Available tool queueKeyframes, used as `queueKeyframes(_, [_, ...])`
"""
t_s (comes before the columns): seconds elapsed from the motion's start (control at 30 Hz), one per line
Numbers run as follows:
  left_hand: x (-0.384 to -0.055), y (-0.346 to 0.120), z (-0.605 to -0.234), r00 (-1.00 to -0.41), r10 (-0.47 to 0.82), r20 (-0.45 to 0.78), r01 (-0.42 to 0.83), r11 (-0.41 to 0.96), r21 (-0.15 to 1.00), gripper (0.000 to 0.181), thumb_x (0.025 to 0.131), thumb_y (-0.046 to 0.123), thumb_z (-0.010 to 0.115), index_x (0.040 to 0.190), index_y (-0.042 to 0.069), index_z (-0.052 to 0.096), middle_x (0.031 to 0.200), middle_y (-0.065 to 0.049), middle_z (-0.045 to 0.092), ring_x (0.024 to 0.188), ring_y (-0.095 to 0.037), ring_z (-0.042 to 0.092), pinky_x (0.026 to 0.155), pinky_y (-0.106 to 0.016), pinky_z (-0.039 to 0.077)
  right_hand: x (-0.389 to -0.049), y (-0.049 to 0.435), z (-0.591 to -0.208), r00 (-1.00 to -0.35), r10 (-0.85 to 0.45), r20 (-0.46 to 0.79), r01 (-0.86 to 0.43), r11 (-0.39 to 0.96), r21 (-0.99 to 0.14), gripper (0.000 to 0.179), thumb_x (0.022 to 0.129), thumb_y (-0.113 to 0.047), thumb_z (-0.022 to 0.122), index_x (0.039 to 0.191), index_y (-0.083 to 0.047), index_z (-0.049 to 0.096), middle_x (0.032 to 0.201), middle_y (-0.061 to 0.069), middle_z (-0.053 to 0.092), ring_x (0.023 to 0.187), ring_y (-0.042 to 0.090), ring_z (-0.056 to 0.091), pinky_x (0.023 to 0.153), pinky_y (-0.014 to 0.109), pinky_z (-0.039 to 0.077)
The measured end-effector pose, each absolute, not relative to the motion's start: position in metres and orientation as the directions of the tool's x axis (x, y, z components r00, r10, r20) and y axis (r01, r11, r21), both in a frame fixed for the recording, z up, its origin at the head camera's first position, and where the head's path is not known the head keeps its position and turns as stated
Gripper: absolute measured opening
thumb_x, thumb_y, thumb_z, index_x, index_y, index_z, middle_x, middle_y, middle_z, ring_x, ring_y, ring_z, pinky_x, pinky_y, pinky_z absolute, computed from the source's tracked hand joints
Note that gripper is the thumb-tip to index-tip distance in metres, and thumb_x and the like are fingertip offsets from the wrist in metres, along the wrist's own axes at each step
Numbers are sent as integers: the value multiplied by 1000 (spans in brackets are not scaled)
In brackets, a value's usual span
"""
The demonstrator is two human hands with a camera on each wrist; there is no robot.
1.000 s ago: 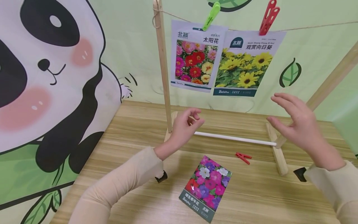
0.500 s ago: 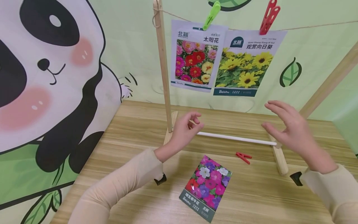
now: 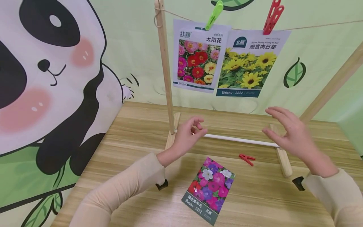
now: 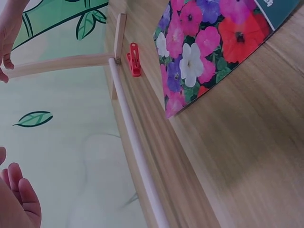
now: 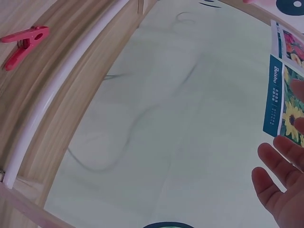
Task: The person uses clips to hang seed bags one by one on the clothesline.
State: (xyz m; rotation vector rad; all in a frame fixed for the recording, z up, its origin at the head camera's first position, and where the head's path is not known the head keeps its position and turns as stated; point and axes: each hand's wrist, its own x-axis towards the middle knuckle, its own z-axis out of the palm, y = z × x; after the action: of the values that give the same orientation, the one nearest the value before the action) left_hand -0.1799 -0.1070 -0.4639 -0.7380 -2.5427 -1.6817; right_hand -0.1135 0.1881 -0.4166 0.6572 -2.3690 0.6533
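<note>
My left hand hovers above the table by the rack's left foot, its fingers loosely bent and holding nothing. Over the rack's right foot is my right hand, thumb and fingers spread apart, also without anything in it. Below and between the hands, a flower seed packet with pink, purple and white blooms lies flat. Behind it rests a red clothespin. Two more packets hang from a string: one with mixed flowers under a green clothespin, one with yellow sunflowers under a red clothespin.
The wooden rack has a left post, a slanting right post and a white rod low between its feet. A twine string runs across the top. Behind stands a wall with a panda picture.
My right hand has moved down and to the left, toward the rack's right foot. My left hand has sunk slightly. Packets and clothespins have stayed in place.
</note>
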Motion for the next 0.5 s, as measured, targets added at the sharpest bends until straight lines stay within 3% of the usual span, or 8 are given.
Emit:
queueKeyframes(0.3, [-178, -106, -471, -904, 385, 187, 345, 399, 849, 34, 81, 20, 65, 112, 12, 54, 88, -2, 57, 64, -11, 51, 50, -19, 41, -112, 189, -426, -767, -294, 571, -535, 783, -316, 56, 72, -11, 71, 123, -1, 50, 120, 19, 52, 110, 34, 46, 99, 7, 22])
queueKeyframes(0.5, [-176, -107, -477, -901, 404, 158, 325, 388, 863, 35, 81, 18, 65, 113, 10, 54, 88, -4, 57, 65, -11, 52, 53, -19, 43, -109, 188, -430, -801, -278, 531, -503, 794, -342, 55, 73, -10, 70, 123, -2, 49, 121, 18, 52, 111, 36, 46, 98, 29, 34])
